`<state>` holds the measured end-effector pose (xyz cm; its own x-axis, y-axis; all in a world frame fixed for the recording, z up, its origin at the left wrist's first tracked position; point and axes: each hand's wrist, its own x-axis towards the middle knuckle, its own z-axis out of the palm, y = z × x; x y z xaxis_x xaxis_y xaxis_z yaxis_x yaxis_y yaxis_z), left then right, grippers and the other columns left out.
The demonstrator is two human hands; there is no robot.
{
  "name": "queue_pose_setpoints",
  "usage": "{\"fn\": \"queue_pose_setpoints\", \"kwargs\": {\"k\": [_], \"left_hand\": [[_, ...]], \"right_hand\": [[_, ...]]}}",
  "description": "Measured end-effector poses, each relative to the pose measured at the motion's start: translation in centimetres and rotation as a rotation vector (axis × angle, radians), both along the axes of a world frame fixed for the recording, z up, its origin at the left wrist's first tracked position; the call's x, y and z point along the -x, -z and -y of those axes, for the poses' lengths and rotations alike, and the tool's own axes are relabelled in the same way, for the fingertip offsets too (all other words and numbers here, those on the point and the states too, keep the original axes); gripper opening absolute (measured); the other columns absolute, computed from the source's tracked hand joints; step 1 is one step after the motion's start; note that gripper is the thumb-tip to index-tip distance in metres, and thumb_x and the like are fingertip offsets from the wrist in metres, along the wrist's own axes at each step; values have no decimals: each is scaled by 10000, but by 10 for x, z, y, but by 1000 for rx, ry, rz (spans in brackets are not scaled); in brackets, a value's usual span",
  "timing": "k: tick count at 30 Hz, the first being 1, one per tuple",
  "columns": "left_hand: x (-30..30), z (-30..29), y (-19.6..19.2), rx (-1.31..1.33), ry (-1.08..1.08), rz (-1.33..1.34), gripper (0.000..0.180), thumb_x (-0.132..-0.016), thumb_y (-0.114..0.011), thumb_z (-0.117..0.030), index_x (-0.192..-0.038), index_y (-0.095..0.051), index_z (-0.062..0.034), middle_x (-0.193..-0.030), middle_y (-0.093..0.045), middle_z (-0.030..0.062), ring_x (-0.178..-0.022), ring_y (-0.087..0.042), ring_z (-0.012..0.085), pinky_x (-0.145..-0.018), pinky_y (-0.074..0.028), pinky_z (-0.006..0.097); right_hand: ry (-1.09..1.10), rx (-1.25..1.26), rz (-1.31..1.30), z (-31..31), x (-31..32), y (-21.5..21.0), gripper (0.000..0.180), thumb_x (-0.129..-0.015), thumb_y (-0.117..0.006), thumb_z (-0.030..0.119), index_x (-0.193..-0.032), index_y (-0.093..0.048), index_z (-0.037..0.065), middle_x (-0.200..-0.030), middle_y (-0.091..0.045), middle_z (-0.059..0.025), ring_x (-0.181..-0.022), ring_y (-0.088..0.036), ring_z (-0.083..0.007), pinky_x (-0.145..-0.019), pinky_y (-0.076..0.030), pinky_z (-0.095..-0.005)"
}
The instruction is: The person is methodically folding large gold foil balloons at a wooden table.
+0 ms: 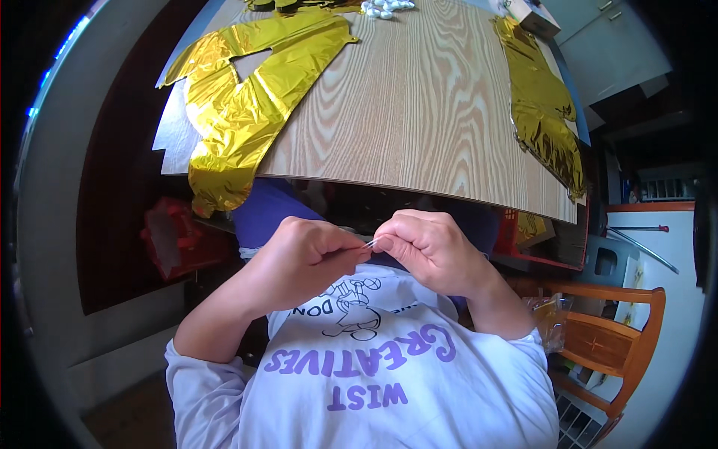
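Observation:
Close in front of my chest, just short of the table edge, both hands meet fingertip to fingertip. Between them runs a thin, pale, thread-like piece (369, 244), mostly hidden by the fingers. My left hand (314, 248) pinches one end, its fingers curled. The other end is pinched between thumb and forefinger of my right hand (430, 247). On the table's left lies a flat gold foil balloon (254, 105) with a triangular opening, its lower end hanging over the edge. A second flat gold foil balloon (540, 97) lies along the right side.
At the far side of the wood-grain table (396, 112) sit a small pile of white pieces (385, 7) and more gold foil (299, 4). A box (532, 16) stands far right. Below are a red bag (176, 238), a red crate (550, 251) and a wooden chair (598, 343).

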<state>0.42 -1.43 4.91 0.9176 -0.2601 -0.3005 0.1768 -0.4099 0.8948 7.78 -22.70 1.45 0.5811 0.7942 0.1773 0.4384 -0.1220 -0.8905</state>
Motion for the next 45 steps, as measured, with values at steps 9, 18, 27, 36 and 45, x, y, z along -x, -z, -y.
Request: {"fn": "queue_pose_setpoints", "kwargs": {"k": [9, 18, 27, 36, 45], "left_hand": [[-4, -5, 15, 722, -342, 64, 187, -988, -590, -96, -1054, -708, 33, -887, -716, 75, -732, -638, 68, -608, -505, 196], [-13, 24, 41, 58, 265, 766, 175, -797, -714, 33, -965, -721, -18, -743, -555, 60, -645, -520, 202, -597, -388, 342], [-14, 31, 31, 95, 207, 721, 245, -763, -701, 39, -992, -730, -44, -739, -554, 74, -708, -553, 229, -638, -442, 329], [-11, 34, 38, 331, 353, 512, 210, -778, -680, 44, -969, -726, -31, -702, -550, 80, -654, -541, 236, -643, -452, 342], [-7, 32, 28, 356, 306, 283, 78, -915, -626, -10, -920, -704, -10, -797, -618, 38, -747, -583, 87, -648, -465, 272]], "right_hand": [[134, -80, -4, -11, 23, 24, 86, -890, -653, 58, -957, -621, 14, -829, -633, -123, -757, -660, -285, -652, -522, -354], [190, -19, 276, 30, -17, -28, 97, -903, -635, 119, -850, -606, 43, -754, -600, -100, -662, -624, -272, -588, -494, -355], [89, -211, 167, 31, -5, -24, 151, -944, -595, 145, -849, -595, 28, -685, -588, -72, -583, -598, -218, -536, -460, -312], [92, -216, 3, 27, -9, -8, 241, -970, -580, 180, -788, -587, 23, -682, -563, -91, -599, -579, -228, -556, -444, -312], [94, -154, -43, 28, -13, 1, 140, -945, -596, 111, -848, -595, 10, -719, -590, -99, -645, -631, -212, -596, -488, -300]]}}
